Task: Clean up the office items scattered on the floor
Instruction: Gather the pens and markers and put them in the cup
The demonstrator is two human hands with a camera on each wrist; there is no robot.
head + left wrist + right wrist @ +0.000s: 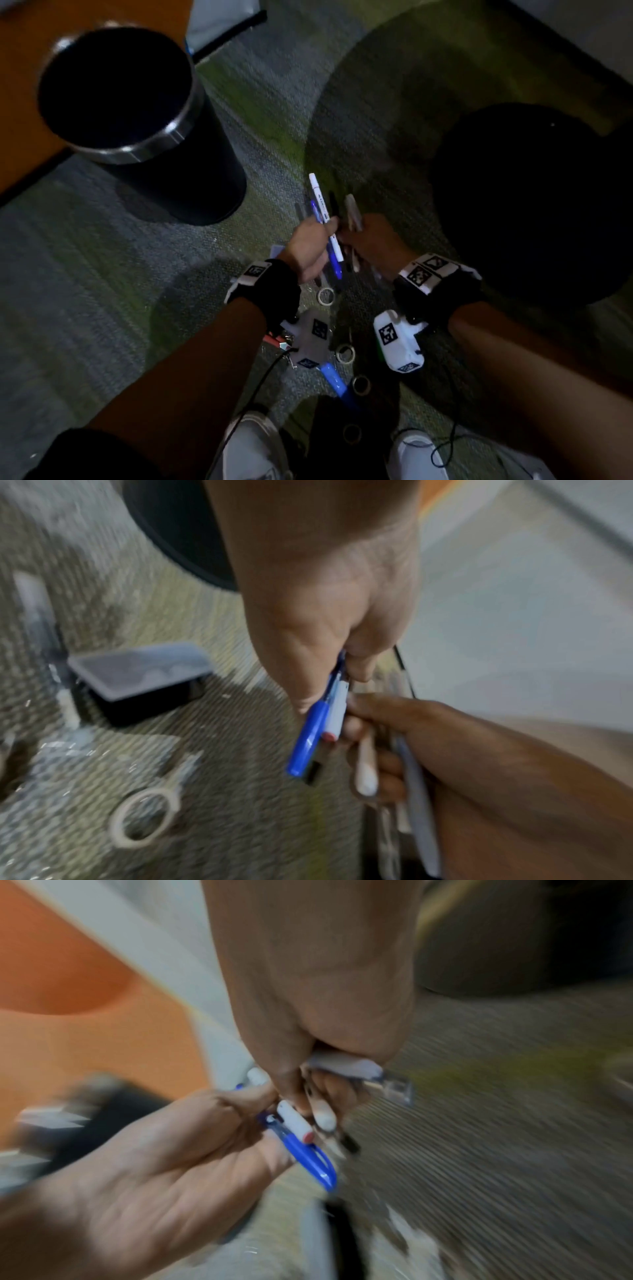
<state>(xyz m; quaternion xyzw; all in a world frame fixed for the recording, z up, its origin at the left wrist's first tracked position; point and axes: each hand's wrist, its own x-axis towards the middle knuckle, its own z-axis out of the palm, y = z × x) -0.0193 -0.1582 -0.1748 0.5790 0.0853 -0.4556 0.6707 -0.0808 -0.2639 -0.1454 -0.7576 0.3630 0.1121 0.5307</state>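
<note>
My left hand [313, 241] grips a white marker [323, 212] and a blue pen [334, 263] above the carpet. In the left wrist view the same blue pen [308, 739] and white marker [337, 710] stick out below my curled fingers. Right beside it, my right hand [371, 245] holds a bundle of pens, among them a grey one [352, 212]. The right wrist view, blurred, shows my right hand [318, 1074] curled round pale pens [346, 1065], with the blue pen [304, 1153] in the left hand. The two hands touch.
A black waste bin [137, 113] with a metal rim stands on the carpet at upper left. Tape rolls [325, 295] [345, 353], a blue marker [334, 380] and a small lidded box [140, 669] lie on the floor. A dark round shape [527, 202] sits at right. My white shoes [253, 445] are below.
</note>
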